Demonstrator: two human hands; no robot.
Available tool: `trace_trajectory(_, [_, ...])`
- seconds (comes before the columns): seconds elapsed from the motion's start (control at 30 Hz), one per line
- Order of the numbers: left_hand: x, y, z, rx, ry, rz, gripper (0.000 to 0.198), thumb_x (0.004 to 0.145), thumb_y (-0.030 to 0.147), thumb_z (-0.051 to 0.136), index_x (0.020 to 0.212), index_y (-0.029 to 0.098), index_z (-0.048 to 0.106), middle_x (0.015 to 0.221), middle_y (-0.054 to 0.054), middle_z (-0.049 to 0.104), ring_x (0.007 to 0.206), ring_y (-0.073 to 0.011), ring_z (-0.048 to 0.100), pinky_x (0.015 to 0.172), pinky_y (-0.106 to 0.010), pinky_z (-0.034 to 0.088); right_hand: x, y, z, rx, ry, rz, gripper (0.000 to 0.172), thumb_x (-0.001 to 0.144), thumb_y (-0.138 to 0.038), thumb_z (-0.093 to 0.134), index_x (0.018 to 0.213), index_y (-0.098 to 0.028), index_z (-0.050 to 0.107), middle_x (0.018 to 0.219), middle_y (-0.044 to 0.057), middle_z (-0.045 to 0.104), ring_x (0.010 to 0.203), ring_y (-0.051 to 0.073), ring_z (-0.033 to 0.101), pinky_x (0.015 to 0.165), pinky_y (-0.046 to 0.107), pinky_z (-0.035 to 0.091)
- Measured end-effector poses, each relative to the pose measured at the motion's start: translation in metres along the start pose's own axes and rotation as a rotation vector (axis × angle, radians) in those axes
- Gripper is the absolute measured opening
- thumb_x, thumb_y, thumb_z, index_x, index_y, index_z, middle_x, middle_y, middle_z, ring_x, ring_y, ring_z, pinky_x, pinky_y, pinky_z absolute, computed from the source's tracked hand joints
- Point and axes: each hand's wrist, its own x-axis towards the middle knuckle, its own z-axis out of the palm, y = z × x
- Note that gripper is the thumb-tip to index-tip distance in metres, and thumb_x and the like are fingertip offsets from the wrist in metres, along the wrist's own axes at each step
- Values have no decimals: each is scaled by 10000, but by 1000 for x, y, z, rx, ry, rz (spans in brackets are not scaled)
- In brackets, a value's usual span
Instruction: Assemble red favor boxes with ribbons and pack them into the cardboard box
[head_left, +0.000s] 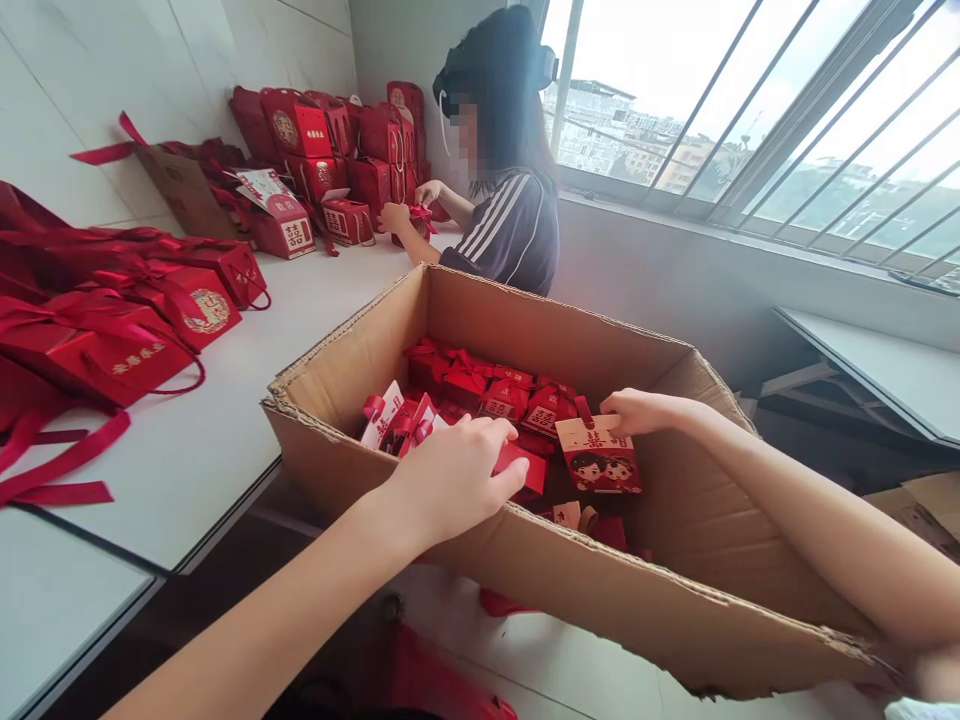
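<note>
Beyond the right hand (646,412) is a barred window (697,110). A white worktop (247,400) extends leftward from the left hand (461,480), its edge against a cardboard carton (675,610). The carton's rough near rim runs below the left hand; open room lies inside, right of the right hand. Red gift boxes (506,398) sit beyond the left hand, thumb apart, grip unclear. The right hand pinches a cartoon-printed box (598,462), which hangs just below its fingertips.

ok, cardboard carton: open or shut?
Open: no flap covers the cardboard carton, and the red boxes inside show from above.
</note>
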Motion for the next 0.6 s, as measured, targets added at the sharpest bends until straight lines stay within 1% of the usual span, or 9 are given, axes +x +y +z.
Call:
trace_trajectory(0.1, [-1, 1, 1, -4, 19, 24, 333, 838, 367, 420, 1042, 180, 604, 1016, -91, 655, 975, -301, 581, 854, -418, 440, 9, -9, 9, 3, -63, 20, 252, 597, -119, 558, 831, -126, 652, 750, 79, 642, 691, 201, 592, 527, 240, 357])
trace_trajectory(0.17, [-1, 1, 2, 9, 27, 44, 319, 841, 357, 412, 1017, 175, 607, 981, -96, 657, 927, -286, 593, 833, -411, 446, 12, -16, 22, 23, -128, 27, 276, 557, -103, 602, 827, -123, 659, 740, 68, 646, 704, 213, 602, 532, 238, 379])
trace_trajectory(0.27, [-1, 1, 3, 46, 20, 53, 313, 851, 362, 388, 989, 178, 600, 948, -93, 654, 848, -271, 605, 779, -401, 459, 11, -27, 46, 74, -228, 38, 233, 513, -117, 673, 745, -131, 666, 687, 40, 647, 698, 213, 610, 546, 232, 415])
trace_trajectory(0.33, [-2, 1, 3, 62, 16, 47, 311, 856, 364, 375, 976, 183, 597, 941, -89, 653, 832, -269, 607, 743, -387, 464, 11, -31, 59, 111, -287, 45, 196, 518, -128, 687, 713, -137, 668, 662, 23, 647, 682, 199, 614, 556, 224, 433])
trace_trajectory(0.43, [-3, 2, 4, 82, 12, 49, 309, 861, 355, 362, 967, 183, 596, 935, -89, 654, 839, -277, 608, 712, -380, 466, 13, -31, 66, 136, -364, 51, 195, 529, -120, 685, 722, -144, 674, 646, 7, 646, 662, 188, 621, 571, 230, 457])
trace_trajectory(0.5, [-3, 2, 4, 95, 10, 54, 309, 865, 352, 353, 961, 185, 594, 927, -87, 656, 830, -280, 610, 697, -381, 465, 16, -29, 67, 122, -397, 53, 210, 500, -112, 701, 706, -144, 674, 616, 2, 634, 653, 204, 623, 586, 264, 473])
trace_trajectory(0.6, [-2, 2, 4, 108, 16, 53, 306, 867, 356, 350, 957, 190, 591, 918, -83, 654, 814, -275, 612, 685, -375, 464, 18, -27, 72, 90, -413, 45, 176, 433, -91, 718, 584, -145, 645, 499, -21, 571, 597, 221, 612, 595, 319, 485])
